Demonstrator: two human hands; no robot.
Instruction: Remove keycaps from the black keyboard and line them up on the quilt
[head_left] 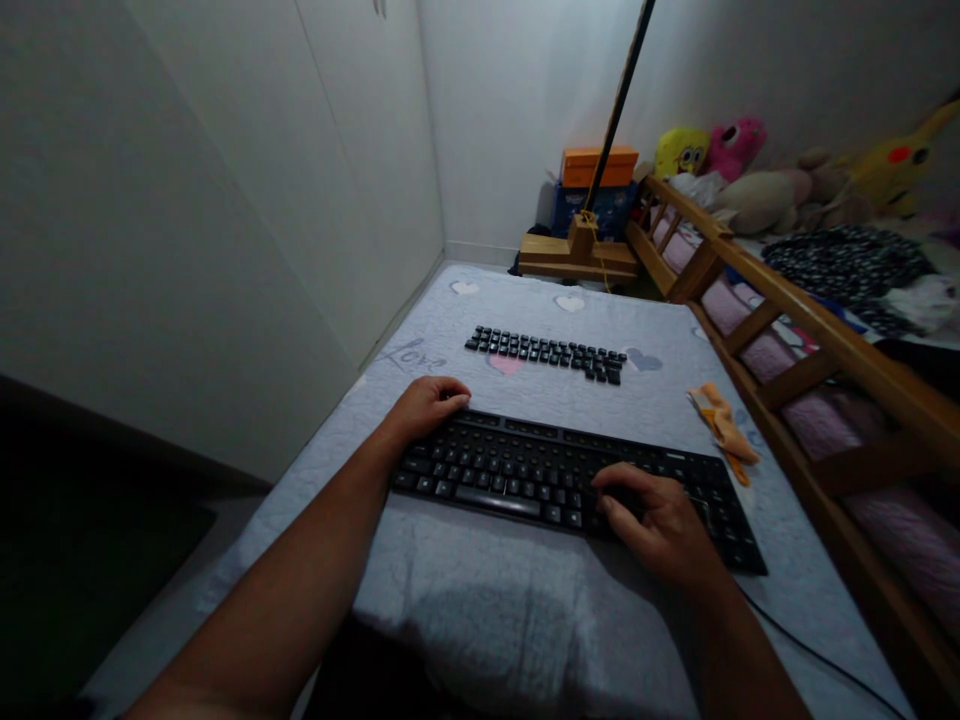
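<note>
A black keyboard lies on the cloth-covered surface in front of me. Its upper rows show bare key mounts, while the lower rows still carry black keycaps. My left hand is curled around the keyboard's far left corner. Over the right part of the keyboard, my right hand has thumb and forefinger pinched close together, touching the area right of the letter keys. Whatever sits between those fingertips is hidden. Beyond the keyboard, loose black keycaps are laid out in rows on the cloth.
An orange cloth and an orange-handled brush-like tool lie to the right. The keyboard's cable trails toward the lower right. A wooden bed rail borders the right side; a white cabinet stands left. Boxes are at the back.
</note>
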